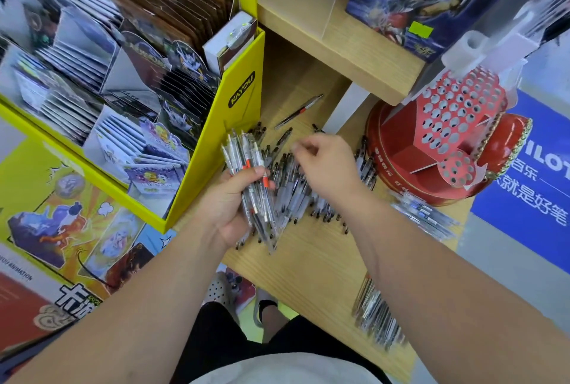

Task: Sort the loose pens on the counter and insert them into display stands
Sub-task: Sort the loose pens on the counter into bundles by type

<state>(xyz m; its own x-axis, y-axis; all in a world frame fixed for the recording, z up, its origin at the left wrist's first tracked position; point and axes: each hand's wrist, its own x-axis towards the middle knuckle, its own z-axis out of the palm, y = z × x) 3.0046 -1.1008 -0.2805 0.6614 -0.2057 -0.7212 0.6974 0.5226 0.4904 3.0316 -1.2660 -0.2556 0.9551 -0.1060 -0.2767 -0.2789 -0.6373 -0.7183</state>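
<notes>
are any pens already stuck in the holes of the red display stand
No, the holes of the red display stand show empty, while the pens sit in the left hand and on the counter.

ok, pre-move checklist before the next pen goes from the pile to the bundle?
1. Left hand grips bundle firmly: ok.
2. Right hand over pile: ok.
3. Right fingers already hold a pen: cannot tell, blurred.
4. Bundle pens aligned the same way: not ok, they fan out.
5. Red stand has free holes: ok.
6. Stray pen lies apart from the pile: ok, reachable later.
</notes>
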